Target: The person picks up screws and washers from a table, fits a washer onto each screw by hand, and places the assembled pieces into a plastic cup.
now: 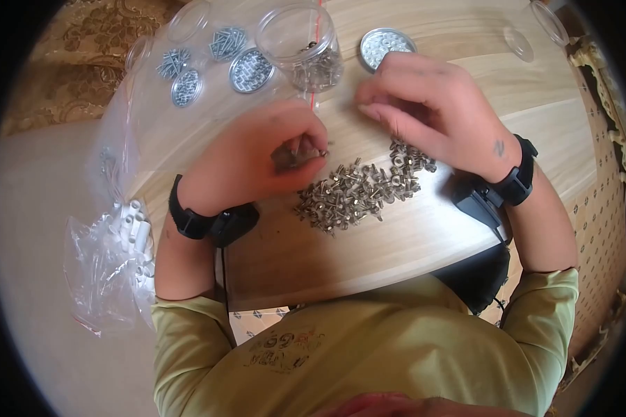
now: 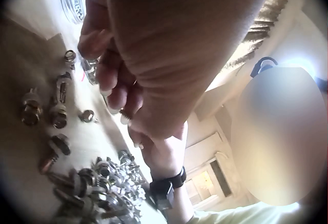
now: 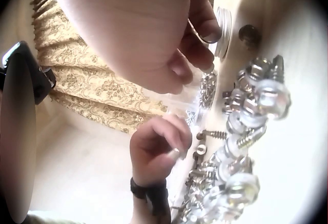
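Observation:
My left hand [image 1: 257, 156] is curled over the table, its thumb and fingers pinching a small metal screw [image 1: 322, 153]. Just below it lies a heap of hex-head screws [image 1: 358, 194], many with pale washers round their shanks. Beyond the heap, my right hand [image 1: 431, 104] hovers with bent fingers, thumb and index tips close together. Right behind those fingers is a round lid [image 1: 364, 50] full of whitish washers. What the right fingertips hold, if anything, I cannot tell. In the right wrist view the left hand [image 3: 159, 149] faces the heap of screws [image 3: 230, 183].
A clear plastic jar [image 1: 299, 35] with screws inside stands behind the hands. Left of it are two round lids of small metal parts [image 1: 252, 69] and two piles of silver screws [image 1: 228, 43]. A bag of white plastic tubes [image 1: 111, 267] lies at the left.

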{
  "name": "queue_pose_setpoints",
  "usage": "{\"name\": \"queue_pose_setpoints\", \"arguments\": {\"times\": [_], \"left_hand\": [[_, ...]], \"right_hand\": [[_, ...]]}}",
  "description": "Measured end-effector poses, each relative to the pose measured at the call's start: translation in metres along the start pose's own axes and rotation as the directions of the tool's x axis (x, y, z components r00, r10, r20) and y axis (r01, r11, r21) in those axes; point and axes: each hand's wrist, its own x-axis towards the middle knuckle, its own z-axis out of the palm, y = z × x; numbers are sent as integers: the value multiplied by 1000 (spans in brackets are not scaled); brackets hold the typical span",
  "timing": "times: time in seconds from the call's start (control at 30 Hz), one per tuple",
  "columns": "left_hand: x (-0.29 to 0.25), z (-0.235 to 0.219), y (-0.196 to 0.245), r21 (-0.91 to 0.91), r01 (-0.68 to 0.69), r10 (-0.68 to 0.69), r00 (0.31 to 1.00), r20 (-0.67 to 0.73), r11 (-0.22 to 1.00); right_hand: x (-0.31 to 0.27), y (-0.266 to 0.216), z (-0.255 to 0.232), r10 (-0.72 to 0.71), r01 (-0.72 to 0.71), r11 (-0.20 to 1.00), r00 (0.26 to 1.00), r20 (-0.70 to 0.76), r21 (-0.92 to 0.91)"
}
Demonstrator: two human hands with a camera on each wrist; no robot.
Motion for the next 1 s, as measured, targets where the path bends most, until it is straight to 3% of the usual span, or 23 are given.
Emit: {"name": "queue_pose_setpoints", "arguments": {"times": [0.07, 0.13, 0.17, 0.23, 0.37, 0.43, 0.53, 0.63, 1.0], "left_hand": [[-1, 1, 0, 26, -21, 22, 999, -40, 999], [-1, 11, -8, -322, -47, -21, 978, -205, 945], [0, 15, -8, -321, -48, -20, 978, -207, 946], [6, 24, -7, -599, -109, -101, 947, -306, 793], [10, 28, 4, -654, -48, -188, 940, -286, 755], [10, 33, -1, -699, -33, -225, 935, -274, 715], [9, 35, -9, -709, -48, -158, 962, -222, 704], [11, 37, -13, -703, -87, -120, 963, -240, 706], [11, 44, -9, -743, -117, -127, 956, -263, 659]], "right_hand": [[1, -10, 0, 38, -40, 996, 999, 26, 82], [2, -18, 0, 54, -60, 983, 998, 41, 175], [2, -21, 0, 52, -59, 983, 998, 41, 175], [1, -23, 1, 85, -93, 968, 995, 44, 233], [0, -19, 4, 110, -105, 972, 994, -10, 208], [2, -16, 5, -20, 30, 994, 995, -103, 103], [4, -12, 5, -105, 105, 994, 990, -96, 3], [3, -13, 7, -34, 37, 999, 992, -118, 29], [2, -13, 10, -9, 8, 1000, 995, -100, -16]]}}
